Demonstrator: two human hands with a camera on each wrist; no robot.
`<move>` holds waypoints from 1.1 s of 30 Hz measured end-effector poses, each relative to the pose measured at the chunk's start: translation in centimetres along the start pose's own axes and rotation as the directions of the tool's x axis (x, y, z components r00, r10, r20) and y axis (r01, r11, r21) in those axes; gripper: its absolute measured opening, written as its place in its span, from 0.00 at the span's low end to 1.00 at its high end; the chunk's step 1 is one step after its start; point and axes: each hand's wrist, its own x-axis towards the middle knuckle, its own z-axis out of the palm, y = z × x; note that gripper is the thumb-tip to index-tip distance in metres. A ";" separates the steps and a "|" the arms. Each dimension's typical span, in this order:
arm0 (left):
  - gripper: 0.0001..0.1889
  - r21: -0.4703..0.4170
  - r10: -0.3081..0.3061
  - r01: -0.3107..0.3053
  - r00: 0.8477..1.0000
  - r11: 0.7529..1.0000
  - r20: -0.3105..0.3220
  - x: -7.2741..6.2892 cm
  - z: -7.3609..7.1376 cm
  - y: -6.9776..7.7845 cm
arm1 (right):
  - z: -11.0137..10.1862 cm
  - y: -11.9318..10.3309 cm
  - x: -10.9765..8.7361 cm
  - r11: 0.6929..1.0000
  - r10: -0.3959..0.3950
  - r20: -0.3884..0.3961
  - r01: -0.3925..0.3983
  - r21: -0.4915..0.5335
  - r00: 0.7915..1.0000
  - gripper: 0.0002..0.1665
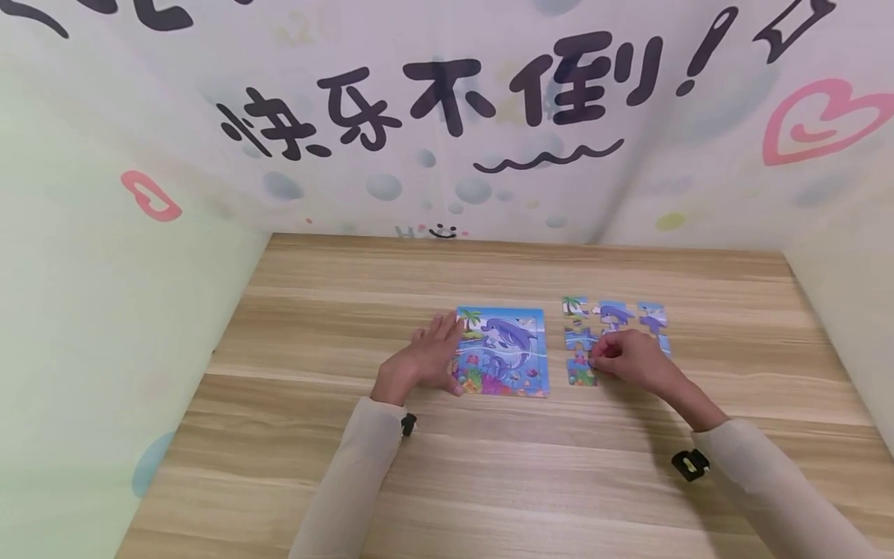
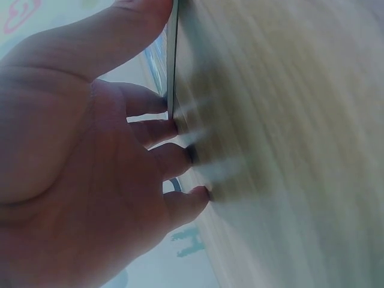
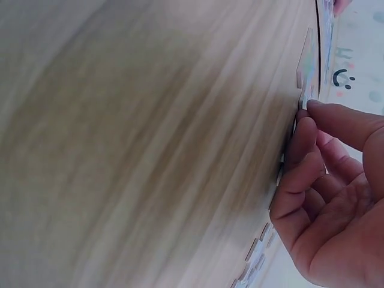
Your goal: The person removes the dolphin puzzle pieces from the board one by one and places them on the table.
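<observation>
A square dolphin picture puzzle board lies flat on the wooden table. My left hand rests at its left side, fingers nearly straight, with the thumb at the near left corner. In the left wrist view, the thumb and fingertips of the left hand meet the thin edge of the board. My right hand is low over the loose pieces to the right. Its thumb and index finger pinch a small puzzle piece, mostly hidden by the fingertips, beside the coral piece.
Loose puzzle pieces lie in rough rows right of the board: a palm tree piece, a dolphin piece, a tail piece and a blue water piece. A printed cloth wall borders the table's far edge.
</observation>
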 end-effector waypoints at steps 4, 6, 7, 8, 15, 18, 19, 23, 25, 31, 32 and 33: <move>0.60 0.011 -0.003 0.003 1.000 1.000 0.003 0.0 0.0 0.0 | 0.1 -0.1 0.0 1.000 0.009 -0.003 -0.009 0.015 1.000 0.05; 0.60 0.015 -0.004 0.004 1.000 1.000 0.004 0.0 0.0 0.1 | 0.2 -0.3 -0.1 0.999 0.013 -0.012 -0.012 0.034 1.000 0.05; 0.61 0.016 -0.005 0.005 1.000 1.000 0.006 0.0 0.0 0.1 | 0.2 -0.5 -0.1 0.999 0.013 -0.016 -0.012 0.048 1.000 0.05; 0.61 0.017 -0.006 0.006 1.000 1.000 0.007 0.0 0.0 0.1 | 0.4 -0.6 -0.1 0.998 0.014 -0.021 -0.013 0.066 1.000 0.05; 0.60 -0.001 -0.008 0.008 1.000 1.000 0.010 0.0 -0.1 0.1 | 1.9 -1.7 0.0 0.987 0.003 -0.026 0.001 0.161 1.000 0.04; 0.60 0.004 -0.004 0.004 1.000 1.000 0.012 0.1 0.0 0.1 | 2.5 -2.2 0.0 0.983 -0.001 -0.020 0.004 0.182 1.000 0.06; 0.60 0.006 -0.004 0.004 1.000 1.000 0.012 0.1 0.0 0.1 | 2.7 -2.4 0.0 0.982 -0.005 -0.021 0.009 0.188 1.000 0.06; 0.61 0.011 -0.003 0.003 1.000 1.000 0.008 0.1 -0.1 0.1 | 3.2 -3.0 0.1 0.978 -0.027 -0.022 0.031 0.206 0.999 0.07; 0.61 0.013 -0.001 0.001 1.000 1.000 0.006 0.1 -0.1 0.0 | 3.5 -3.3 0.2 0.978 -0.034 -0.023 0.038 0.204 0.999 0.08; 0.61 0.010 -0.004 0.004 1.000 1.000 0.010 0.0 -0.1 0.1 | 4.5 -4.6 0.7 0.984 -0.071 -0.027 0.075 0.163 0.997 0.07; 0.61 0.008 -0.006 0.006 1.000 1.000 0.009 0.0 -0.1 0.1 | 4.6 -4.9 0.8 0.984 -0.084 -0.020 0.086 0.154 0.996 0.07; 0.61 0.008 -0.008 0.008 1.000 1.000 0.010 0.0 -0.1 0.1 | 4.7 -5.2 0.9 0.984 -0.097 -0.012 0.098 0.150 0.995 0.07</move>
